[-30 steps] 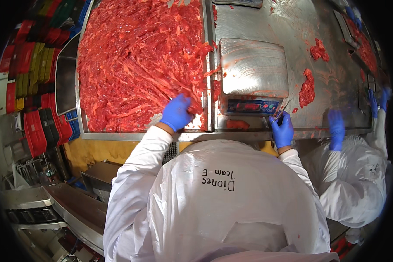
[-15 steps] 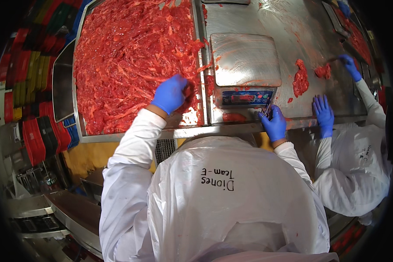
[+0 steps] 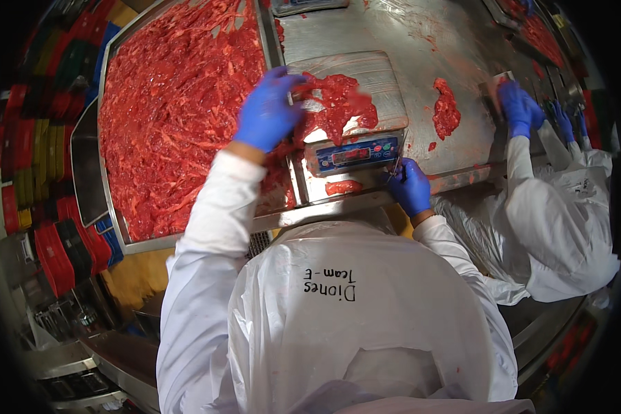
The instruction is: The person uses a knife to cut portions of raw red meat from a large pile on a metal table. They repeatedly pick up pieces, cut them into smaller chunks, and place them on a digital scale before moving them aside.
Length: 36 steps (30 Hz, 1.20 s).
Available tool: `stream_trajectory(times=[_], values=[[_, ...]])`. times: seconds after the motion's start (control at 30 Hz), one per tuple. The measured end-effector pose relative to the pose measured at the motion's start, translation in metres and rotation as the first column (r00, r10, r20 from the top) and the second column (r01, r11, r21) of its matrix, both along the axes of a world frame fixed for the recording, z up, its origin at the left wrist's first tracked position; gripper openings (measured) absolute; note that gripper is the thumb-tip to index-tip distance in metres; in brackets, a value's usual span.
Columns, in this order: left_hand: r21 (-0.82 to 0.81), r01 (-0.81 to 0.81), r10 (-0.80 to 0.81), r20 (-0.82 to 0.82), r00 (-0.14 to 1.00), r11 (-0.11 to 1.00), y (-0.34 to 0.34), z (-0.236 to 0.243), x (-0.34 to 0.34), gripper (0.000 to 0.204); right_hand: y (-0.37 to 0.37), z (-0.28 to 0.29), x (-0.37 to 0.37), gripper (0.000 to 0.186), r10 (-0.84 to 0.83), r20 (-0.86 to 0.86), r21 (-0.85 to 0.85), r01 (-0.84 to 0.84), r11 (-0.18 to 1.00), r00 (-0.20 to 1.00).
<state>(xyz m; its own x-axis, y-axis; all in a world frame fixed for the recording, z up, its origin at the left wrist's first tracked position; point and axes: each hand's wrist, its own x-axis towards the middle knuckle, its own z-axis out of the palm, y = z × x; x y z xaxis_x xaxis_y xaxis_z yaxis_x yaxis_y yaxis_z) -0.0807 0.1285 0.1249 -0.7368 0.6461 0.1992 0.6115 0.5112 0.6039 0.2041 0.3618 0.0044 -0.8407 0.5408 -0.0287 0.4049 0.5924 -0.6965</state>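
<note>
Raw red meat [image 3: 334,103] lies spread over the steel plate of a bench scale [image 3: 388,83]. My left hand [image 3: 265,110], in a blue glove, is at the left edge of this meat with its fingers apart. Under its wrist is the large steel tray [image 3: 110,221] heaped with raw meat strips [image 3: 179,117]. My right hand [image 3: 412,188], also gloved in blue, is closed beside the scale's lower right corner. From its fingers sticks a thin metal tool [image 3: 395,168], too small to make out. A small meat scrap [image 3: 343,187] lies below the scale's display.
A longer piece of meat [image 3: 446,110] lies on the steel table [image 3: 462,152] right of the scale. Farther right, a co-worker's gloved hands [image 3: 519,107] are over the table. Stacked coloured crates [image 3: 52,255] stand at the left.
My left hand has moved from the tray to the scale, and meat now lies on its plate. My right hand stays by the scale. The co-worker's hands have come together.
</note>
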Motion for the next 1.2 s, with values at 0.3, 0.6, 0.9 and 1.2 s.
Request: stream_trajectory(times=[0.3,0.6,0.9,1.2], values=[[-0.272,-0.047,0.114,0.235,0.965,0.961,-0.067,-0.093,0.06,0.028,-0.042,0.083,-0.038,0.03,0.447,0.002,-0.496,-0.387,0.777,0.895],[0.225,0.122,-0.244,0.67,0.701,0.967,0.004,0.025,0.006,0.021,-0.024,0.092,-0.105,0.033,0.209,0.048,-0.848,-0.071,0.526,0.977],[-0.304,-0.079,0.152,0.226,0.962,0.949,-0.086,-0.122,0.068,0.02,-0.017,0.062,-0.049,0.02,0.248,-0.164,-0.946,-0.224,0.233,0.955],[0.12,0.055,-0.099,0.401,0.911,0.991,0.0,0.011,0.02,0.035,-0.013,0.077,-0.055,0.028,0.057,-0.18,-0.983,-0.182,0.023,0.982]])
